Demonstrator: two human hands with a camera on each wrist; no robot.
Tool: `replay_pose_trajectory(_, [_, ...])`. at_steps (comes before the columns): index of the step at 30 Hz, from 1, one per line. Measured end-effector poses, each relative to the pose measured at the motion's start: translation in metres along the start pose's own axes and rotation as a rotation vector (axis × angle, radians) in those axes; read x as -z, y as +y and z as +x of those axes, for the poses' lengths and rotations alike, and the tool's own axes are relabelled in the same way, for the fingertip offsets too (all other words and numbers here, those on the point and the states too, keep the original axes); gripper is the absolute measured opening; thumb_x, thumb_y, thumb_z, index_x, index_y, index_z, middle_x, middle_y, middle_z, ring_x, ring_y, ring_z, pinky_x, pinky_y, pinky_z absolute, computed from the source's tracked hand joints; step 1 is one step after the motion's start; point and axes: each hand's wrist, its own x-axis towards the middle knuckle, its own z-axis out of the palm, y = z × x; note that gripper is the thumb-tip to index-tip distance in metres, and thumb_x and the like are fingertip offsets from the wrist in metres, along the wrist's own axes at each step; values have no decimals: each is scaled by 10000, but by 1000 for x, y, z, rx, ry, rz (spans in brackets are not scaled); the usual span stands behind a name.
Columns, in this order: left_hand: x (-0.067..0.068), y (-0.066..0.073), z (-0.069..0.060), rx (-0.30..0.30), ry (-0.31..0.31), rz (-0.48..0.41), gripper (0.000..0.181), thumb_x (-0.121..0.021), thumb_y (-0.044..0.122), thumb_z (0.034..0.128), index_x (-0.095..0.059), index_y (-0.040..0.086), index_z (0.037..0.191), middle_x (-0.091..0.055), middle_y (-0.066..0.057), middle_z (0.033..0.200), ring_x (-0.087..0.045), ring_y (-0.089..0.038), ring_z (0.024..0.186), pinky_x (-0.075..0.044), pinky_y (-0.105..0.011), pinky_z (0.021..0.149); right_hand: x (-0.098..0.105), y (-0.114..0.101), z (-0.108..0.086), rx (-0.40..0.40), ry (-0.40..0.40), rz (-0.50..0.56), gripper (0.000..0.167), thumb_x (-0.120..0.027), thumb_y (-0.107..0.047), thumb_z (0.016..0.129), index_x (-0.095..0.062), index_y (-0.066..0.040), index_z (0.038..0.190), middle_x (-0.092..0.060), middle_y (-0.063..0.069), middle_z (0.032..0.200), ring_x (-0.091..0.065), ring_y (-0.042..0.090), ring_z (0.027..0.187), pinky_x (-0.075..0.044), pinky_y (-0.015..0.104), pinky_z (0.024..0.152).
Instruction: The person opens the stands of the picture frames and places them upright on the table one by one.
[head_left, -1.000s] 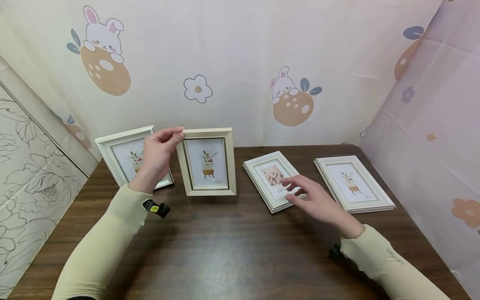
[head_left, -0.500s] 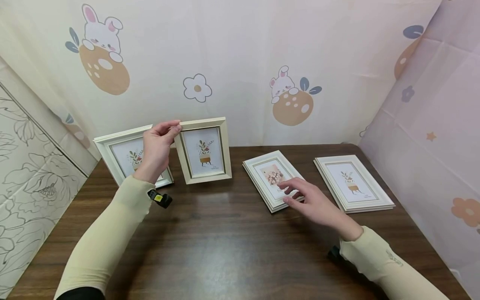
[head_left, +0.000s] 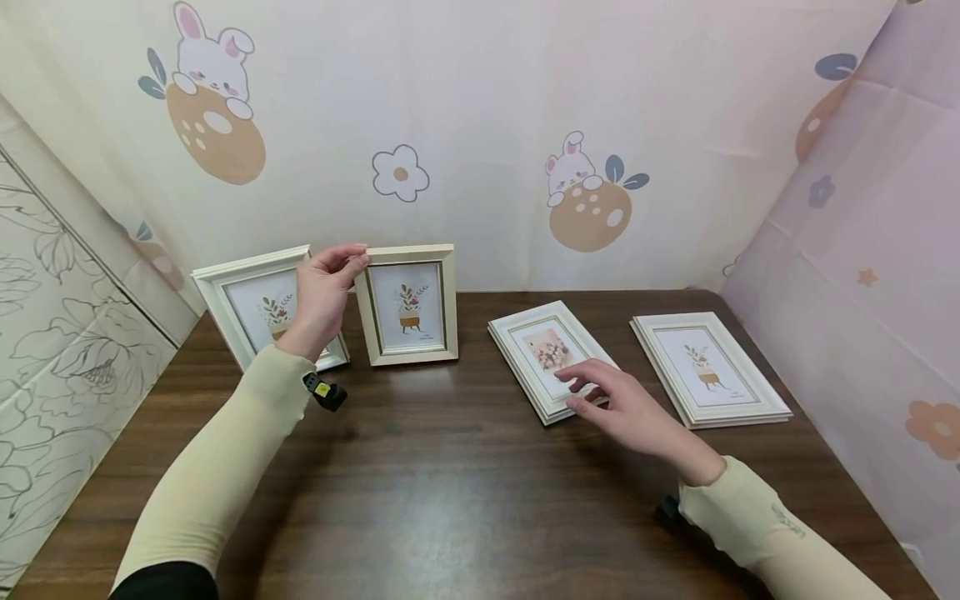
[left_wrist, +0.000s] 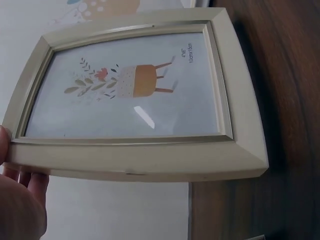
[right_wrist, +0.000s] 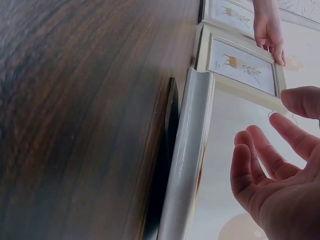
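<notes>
My left hand point(head_left: 326, 292) pinches the upper left corner of a cream picture frame point(head_left: 452, 312), which stands upright near the back of the table. Its print of a potted plant faces me, and in the left wrist view the cream frame point(left_wrist: 135, 160) fills most of the picture. Just left of it leans a white picture frame point(head_left: 221, 308), partly hidden behind my left hand and wrist. My right hand point(head_left: 626, 408) hovers with loosely bent fingers over the near right edge of a stack of white frames point(head_left: 517, 367) with a pink flower print on top; it holds nothing.
Another stack of white frames point(head_left: 738, 354) lies flat at the right, a plant print on top. A patterned curtain point(head_left: 480, 100) hangs right behind the dark wooden table point(head_left: 450, 500). Floral panels close off the left side.
The cream frame was lifted slightly and tilted half a second ago; now it is straighter and sits a little farther back and left than at first. My right hand has barely moved.
</notes>
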Motion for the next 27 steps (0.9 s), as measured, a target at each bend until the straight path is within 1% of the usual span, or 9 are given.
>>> replay_pose_trajectory(4, [1, -5, 1, 5, -24, -12, 114, -768, 63, 875, -776, 86, 986, -725, 42, 936, -634, -91, 886, -454, -220, 747, 1, 1, 0, -2, 1, -7, 320, -705, -58, 919, -643, -128, 1225, -653, 70, 1186, -633, 176, 968, -570, 368, 774])
replay_pose_trajectory(8, [2, -7, 1, -5, -42, -10, 94, -748, 53, 890, -768, 101, 968, -723, 50, 986, -628, -91, 904, -465, -214, 780, 1, 2, -1, -6, -2, -2, 299, -698, -66, 928, -645, -124, 1216, -651, 68, 1182, -642, 188, 967, -569, 345, 777])
replay_pose_trajectory(14, [4, -6, 2, -8, -66, 24, 98, -717, 57, 914, -751, 122, 978, -715, 53, 1084, -625, -107, 1013, -472, -194, 877, 1, 4, -3, -13, -4, 3, 288, -691, -56, 932, -643, -59, 1216, -645, 98, 1184, -640, 160, 970, -566, 324, 777])
replay_pose_trajectory(19, [7, -5, 2, 0, -97, 67, 125, -704, 70, 927, -740, 133, 1030, -688, 28, 1221, -595, -123, 1110, -458, -190, 906, 3, 5, -5, -38, 2, -1, 287, -689, -54, 933, -646, -65, 1217, -648, 84, 1183, -643, 142, 966, -564, 324, 775])
replay_pose_trajectory(22, [8, -5, 2, 6, -126, 85, 159, -692, 69, 937, -724, 124, 1083, -641, -2, 1321, -554, -143, 1205, -441, -205, 950, 4, 5, -6, -52, 3, -4, 288, -691, -60, 933, -648, -73, 1218, -649, 73, 1186, -645, 139, 963, -563, 329, 771])
replay_pose_trajectory(23, [8, -5, 2, 5, -134, 104, 164, -685, 73, 943, -717, 129, 1094, -627, -5, 1343, -539, -143, 1235, -432, -213, 976, 4, 5, -6, -55, 2, -4, 288, -690, -62, 934, -648, -73, 1219, -649, 71, 1188, -645, 140, 963, -563, 331, 770])
replay_pose_trajectory(27, [6, -5, 2, 0, -148, 151, 186, -660, 50, 955, -695, 103, 1130, -595, -29, 1385, -497, -171, 1312, -393, -296, 1071, 5, 4, -7, -60, -1, -2, 291, -690, -65, 936, -647, -70, 1223, -649, 70, 1191, -647, 146, 966, -564, 350, 770])
